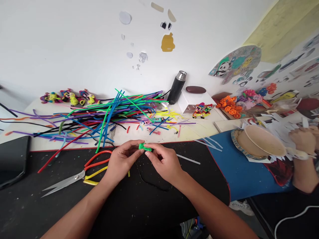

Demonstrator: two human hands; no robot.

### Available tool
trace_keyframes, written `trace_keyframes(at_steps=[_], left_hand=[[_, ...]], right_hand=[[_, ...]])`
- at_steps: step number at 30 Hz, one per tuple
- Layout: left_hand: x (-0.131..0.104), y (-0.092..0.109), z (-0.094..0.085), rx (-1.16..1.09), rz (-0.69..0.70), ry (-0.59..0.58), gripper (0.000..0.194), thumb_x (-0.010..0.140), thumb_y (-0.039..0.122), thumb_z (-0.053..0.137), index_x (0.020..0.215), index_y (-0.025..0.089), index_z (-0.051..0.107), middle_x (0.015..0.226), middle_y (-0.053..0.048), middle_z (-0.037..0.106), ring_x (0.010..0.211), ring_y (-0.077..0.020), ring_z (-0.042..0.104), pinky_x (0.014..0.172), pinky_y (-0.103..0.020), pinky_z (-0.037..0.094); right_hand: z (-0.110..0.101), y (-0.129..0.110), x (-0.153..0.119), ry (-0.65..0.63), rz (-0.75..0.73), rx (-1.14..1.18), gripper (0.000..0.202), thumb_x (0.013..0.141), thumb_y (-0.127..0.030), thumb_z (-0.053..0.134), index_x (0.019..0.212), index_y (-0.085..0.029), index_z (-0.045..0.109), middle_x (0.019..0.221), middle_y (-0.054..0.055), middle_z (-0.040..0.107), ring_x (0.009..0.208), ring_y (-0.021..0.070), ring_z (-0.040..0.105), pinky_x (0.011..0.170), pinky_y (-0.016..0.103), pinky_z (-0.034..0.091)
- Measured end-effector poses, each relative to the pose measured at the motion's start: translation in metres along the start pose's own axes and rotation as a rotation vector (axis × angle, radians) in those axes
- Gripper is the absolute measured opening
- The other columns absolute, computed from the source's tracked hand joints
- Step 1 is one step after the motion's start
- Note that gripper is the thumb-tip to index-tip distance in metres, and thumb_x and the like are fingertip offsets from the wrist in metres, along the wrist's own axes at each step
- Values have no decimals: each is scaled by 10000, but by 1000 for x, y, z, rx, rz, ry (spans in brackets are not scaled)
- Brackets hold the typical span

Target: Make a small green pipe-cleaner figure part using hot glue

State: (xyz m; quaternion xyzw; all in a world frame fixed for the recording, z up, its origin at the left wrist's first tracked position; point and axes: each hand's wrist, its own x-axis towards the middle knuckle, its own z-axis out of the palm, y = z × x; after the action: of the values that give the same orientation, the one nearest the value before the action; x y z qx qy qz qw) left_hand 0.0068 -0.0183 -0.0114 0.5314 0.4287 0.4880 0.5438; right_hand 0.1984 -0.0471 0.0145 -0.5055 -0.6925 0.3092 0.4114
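Between the fingertips of both hands is a small green piece of bent pipe cleaner, held above the black mat. My left hand pinches its left end with thumb and forefinger. The right end is pinched by my right hand. Scissors with red and yellow handles lie just left of my left hand, blades spread and pointing left. Behind the hands spreads a large heap of colourful pipe cleaners. A translucent stick rests on the mat right of my right hand.
A black flask stands by a white box with small pipe-cleaner figures in front. More figures sit back left. A dark tablet lies left. Over the blue mat, a co-worker's hand is near a bowl.
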Motion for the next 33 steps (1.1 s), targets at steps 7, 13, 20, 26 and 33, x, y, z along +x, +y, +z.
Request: trace_keyframes(at_steps=[7, 13, 20, 26, 33], left_hand=[[0, -2, -2, 32, 6, 15, 365, 810, 417, 894, 1099, 209, 816, 1056, -83, 861, 928, -255, 823, 881, -338, 671], [1, -4, -1, 56, -3, 37, 387, 787, 443, 905, 1079, 204, 821, 1049, -91, 861, 926, -266, 822, 880, -357, 670], [0, -4, -1, 90, -16, 42, 404, 782, 477, 899, 1070, 203, 821, 1055, -94, 861, 924, -272, 816, 880, -368, 664], [1, -3, -2, 120, -19, 70, 393, 763, 519, 905, 997, 211, 833, 1039, -92, 858, 963, -284, 801, 926, -382, 631], [4, 4, 4, -104, -141, 29, 362, 710, 445, 958, 920, 192, 807, 840, -48, 815, 728, -201, 744, 735, -313, 637]], right_hand=[[3, 2, -2, 0, 0, -25, 311, 1025, -322, 638, 1258, -194, 799, 637, -22, 625, 548, 135, 511, 604, 252, 424], [5, 4, -5, -1, -4, -46, 327, 1031, -332, 627, 1284, -202, 788, 635, -29, 620, 536, 132, 517, 592, 254, 416], [5, 4, -8, -17, -40, -115, 352, 1053, -348, 592, 1316, -202, 775, 659, -9, 676, 542, 143, 565, 591, 254, 440], [4, 5, -10, -38, -85, -225, 368, 1075, -361, 574, 1374, -230, 743, 742, 18, 776, 569, 157, 645, 666, 258, 510], [14, 12, -15, -8, -132, -304, 390, 1084, -345, 575, 1426, -205, 702, 797, 42, 818, 644, 181, 723, 754, 269, 560]])
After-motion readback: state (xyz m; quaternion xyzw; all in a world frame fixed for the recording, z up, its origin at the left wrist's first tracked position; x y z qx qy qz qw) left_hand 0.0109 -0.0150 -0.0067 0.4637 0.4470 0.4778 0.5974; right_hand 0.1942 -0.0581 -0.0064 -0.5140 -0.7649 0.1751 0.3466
